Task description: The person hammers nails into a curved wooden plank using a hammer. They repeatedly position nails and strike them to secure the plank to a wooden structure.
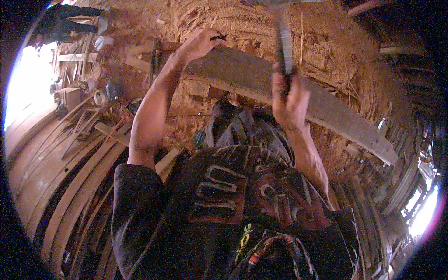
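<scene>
A long wooden plank (242, 70) lies slantwise in front of me, from the upper left down to the right. At its far left end my left hand (201, 44) is closed on a small dark piece that pokes out between the fingers; its kind does not show. My right hand (291, 100), smeared by motion, is raised above the plank's middle. Its fingers wrap round the dark grip of a hammer-like tool (283, 44). The tool's grey shaft points away from me, blurred, and its far end meets the picture's upper edge.
Wood shavings and sawdust (261, 23) cover the ground beyond the plank. Long boards (79, 196) are stacked at left, with more timber (368, 219) at right. Buckets and containers (105, 88) stand at left. A person's dark-clad legs (70, 21) show at the upper left.
</scene>
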Motion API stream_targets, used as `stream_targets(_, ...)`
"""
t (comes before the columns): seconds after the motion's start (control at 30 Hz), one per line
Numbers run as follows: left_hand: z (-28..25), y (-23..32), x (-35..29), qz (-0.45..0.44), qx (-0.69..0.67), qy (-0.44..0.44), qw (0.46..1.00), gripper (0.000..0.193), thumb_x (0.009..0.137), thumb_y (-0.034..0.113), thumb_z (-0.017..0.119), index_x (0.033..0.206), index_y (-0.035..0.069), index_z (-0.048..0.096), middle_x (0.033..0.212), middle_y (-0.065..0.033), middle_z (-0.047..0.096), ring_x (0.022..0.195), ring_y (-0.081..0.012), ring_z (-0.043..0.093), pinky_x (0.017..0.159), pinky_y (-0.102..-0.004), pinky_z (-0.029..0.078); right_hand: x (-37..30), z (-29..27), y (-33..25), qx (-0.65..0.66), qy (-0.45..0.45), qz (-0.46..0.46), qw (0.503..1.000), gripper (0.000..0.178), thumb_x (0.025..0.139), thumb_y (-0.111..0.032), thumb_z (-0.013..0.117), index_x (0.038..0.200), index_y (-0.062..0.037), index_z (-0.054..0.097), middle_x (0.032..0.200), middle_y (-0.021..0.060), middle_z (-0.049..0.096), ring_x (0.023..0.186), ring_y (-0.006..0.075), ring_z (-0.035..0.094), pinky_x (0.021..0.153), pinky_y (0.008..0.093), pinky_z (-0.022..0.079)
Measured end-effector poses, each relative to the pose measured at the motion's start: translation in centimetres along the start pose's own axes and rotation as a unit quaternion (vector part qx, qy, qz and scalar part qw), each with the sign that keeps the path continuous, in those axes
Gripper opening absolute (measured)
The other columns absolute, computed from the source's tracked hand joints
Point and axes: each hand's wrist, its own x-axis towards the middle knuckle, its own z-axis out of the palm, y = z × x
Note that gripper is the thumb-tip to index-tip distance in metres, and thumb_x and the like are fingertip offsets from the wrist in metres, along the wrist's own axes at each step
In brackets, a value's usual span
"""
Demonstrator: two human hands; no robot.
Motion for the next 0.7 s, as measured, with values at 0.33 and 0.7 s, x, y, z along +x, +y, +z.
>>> stream_targets(0.33,-0.2,0.2,-0.2,-0.043,0.062,-0.024,0.997,0.027,0.089,0.028,0.063,0.104,0.008,0.071,0.092,-0.017,0.07,0.086,-0.0354,0.067,0.075,-0.0438,0.052,-0.6,1.2,2.0,-0.095,-0.088,0.048,0.99,0.042,0.099,-0.04,0.051,0.103,0.0011,0.054,0.076,0.0273,0.06,0.07,0.0489,0.059,0.059,0.046,0.049)
stream_targets(0.7,0.4,-2.1,0.2,0.046,0.028,0.029,0.998,0.033,0.089,0.039,0.065,0.103,0.011,0.072,0.084,-0.0196,0.069,0.082,-0.0358,0.068,0.073,-0.0447,0.052,-1.2,1.6,2.6,-0.241,-0.118,-0.005,0.963,0.047,0.098,-0.04,0.049,0.108,0.0056,0.055,0.087,0.0253,0.065,0.074,0.0431,0.064,0.065,0.0491,0.052)
